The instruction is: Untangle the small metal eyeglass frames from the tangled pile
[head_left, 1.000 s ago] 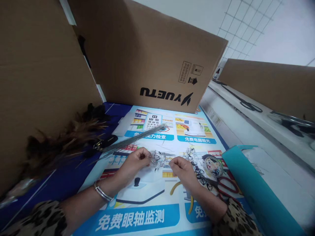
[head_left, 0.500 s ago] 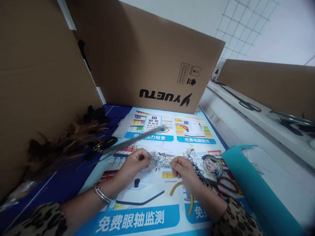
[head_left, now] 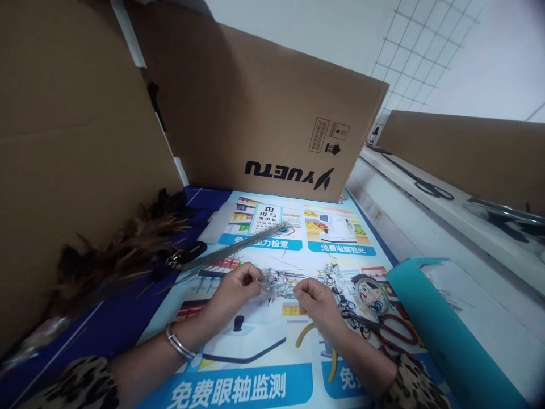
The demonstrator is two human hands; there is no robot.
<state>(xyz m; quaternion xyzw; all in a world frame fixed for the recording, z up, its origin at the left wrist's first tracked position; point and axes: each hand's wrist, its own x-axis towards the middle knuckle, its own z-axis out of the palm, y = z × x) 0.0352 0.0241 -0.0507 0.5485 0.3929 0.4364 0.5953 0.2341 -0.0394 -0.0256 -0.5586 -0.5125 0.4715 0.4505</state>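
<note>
My left hand [head_left: 238,287] pinches thumb and forefinger together at the left side of a tangle of small bent wire pieces [head_left: 279,282]. At the tangle's right side my right hand [head_left: 320,304] is also closed in a pinch. What either hand holds is too fine to make out. Beyond the left hand lies a bundle of straight thin wires [head_left: 242,244]. More small wire pieces [head_left: 331,275] and dark loops sit right of the right hand. Yellow-handled pliers [head_left: 333,363] lie partly hidden beneath the right forearm.
Red-handled scissors [head_left: 400,330] and a round clear container [head_left: 370,295] lie at right, near a teal box [head_left: 451,335]. Brown feathers [head_left: 123,244] and a black tag [head_left: 193,251] are at left. Cardboard panels [head_left: 255,108] stand behind and left of the printed table cover [head_left: 251,392].
The camera view has shifted slightly, so the scene sits a little lower. Both hands stay pinched at the tangle; the right thumb and forefinger have shifted slightly.
</note>
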